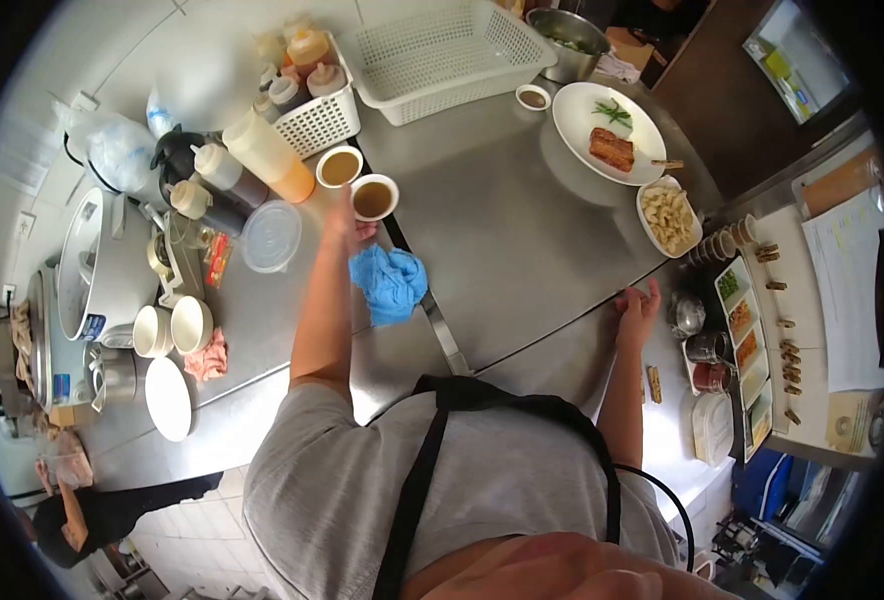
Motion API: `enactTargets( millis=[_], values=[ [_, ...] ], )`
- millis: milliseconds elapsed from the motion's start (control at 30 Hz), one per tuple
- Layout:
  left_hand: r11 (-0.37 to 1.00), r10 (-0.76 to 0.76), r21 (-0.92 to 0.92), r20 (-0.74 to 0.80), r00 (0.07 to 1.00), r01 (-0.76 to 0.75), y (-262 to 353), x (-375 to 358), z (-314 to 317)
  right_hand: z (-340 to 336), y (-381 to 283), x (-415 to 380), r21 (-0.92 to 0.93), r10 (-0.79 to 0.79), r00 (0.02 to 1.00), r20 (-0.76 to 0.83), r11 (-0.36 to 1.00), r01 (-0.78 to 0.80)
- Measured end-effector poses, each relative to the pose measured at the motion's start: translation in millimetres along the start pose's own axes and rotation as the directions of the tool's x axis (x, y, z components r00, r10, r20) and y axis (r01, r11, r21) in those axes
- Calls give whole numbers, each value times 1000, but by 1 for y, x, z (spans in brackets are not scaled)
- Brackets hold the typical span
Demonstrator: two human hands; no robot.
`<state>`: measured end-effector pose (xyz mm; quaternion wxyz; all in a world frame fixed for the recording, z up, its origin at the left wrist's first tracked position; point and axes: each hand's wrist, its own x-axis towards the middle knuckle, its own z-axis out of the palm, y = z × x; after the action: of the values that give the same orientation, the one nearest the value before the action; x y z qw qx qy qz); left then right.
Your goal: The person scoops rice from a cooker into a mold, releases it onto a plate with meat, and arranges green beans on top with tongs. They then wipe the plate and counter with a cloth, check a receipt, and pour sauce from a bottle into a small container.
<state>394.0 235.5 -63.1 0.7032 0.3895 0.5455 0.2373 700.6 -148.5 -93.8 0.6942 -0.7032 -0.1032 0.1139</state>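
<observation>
My left hand [350, 228] is at two small white cups of brown sauce. Its fingers close about the side of the nearer sauce cup [373, 198], partly hidden and slightly blurred. The farther sauce cup [340, 167] stands just beyond the fingertips. A crumpled blue cloth [390, 284] lies right below that hand. My right hand [640, 308] is over the front part of the steel counter, fingers apart and holding nothing. Beyond it is a white bowl of pale, lumpy food [668, 218]. A wrapped, foil-like bundle [687, 314] sits to its right.
A white plate [574, 130] carries a browned slab and green beans, beside a small sauce dish [533, 97]. At the back are a white basket [432, 60] and a metal bowl [568, 45]. Squeeze bottles [224, 170] and a clear lid [272, 237] stand left; a garnish tray [744, 340] is right.
</observation>
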Motion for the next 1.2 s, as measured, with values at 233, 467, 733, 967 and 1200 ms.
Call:
enactTargets(
  millis=[233, 467, 733, 967, 1200],
  values=[
    [996, 64, 52, 83, 994, -69, 12, 49, 96, -5, 8, -3, -35, -49, 998, 28, 998, 50],
    [995, 57, -91, 203, 977, -39, 33, 97, 203, -1, 12, -6, -131, -73, 997, 36, 988, 77],
    [996, -91, 21, 88, 992, 90, 81, 69, 262, -5, 32, 0, -49, -154, 987, 43, 987, 156],
    [397, 160, 655, 640, 752, -643, 291, -28, 190, -4, 34, 2, -102, -202, 979, 39, 974, 205],
    [321, 888, -336, -217, 404, -886, 497, -186, 90, 1, 24, -3, -190, -268, 962, 52, 943, 273]
  ],
)
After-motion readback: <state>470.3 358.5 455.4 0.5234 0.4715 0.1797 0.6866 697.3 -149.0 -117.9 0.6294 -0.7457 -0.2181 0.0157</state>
